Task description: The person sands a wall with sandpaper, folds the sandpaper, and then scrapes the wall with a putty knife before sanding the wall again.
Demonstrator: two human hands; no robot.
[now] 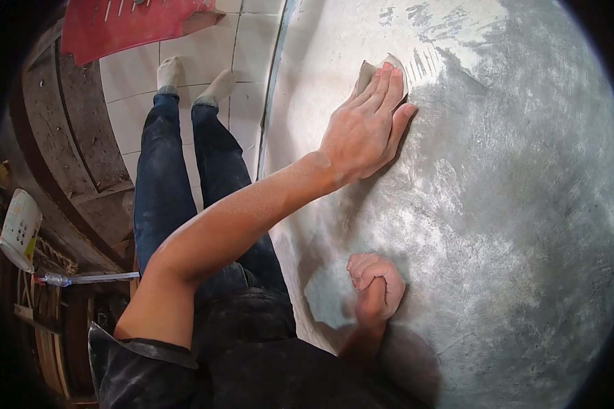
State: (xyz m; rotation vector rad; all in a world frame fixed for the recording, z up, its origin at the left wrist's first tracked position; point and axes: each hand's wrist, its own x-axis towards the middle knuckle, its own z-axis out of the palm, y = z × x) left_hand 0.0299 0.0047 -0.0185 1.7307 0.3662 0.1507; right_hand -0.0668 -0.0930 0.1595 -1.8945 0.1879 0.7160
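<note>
My left hand (365,129) lies flat against the grey, white-smeared wall (512,191), its fingers together and pressing a folded sheet of sandpaper (363,76) to the surface. The sheet's pale edges show on both sides of the fingers; the rest is hidden beneath them. White dust coats the back of this hand and the forearm. Lower down, my right hand (378,283) is curled into a fist close to the wall, with nothing showing in it. Around the sandpaper the wall is whiter, with dark streaks just to the upper right.
A red plastic stool or chair (126,31) stands on the white tiled floor (198,48), beyond my feet. To the left are a brown wooden frame (75,136), a white bucket (20,228) and a pale rod (102,277). The wall meets the tiles along a dark line.
</note>
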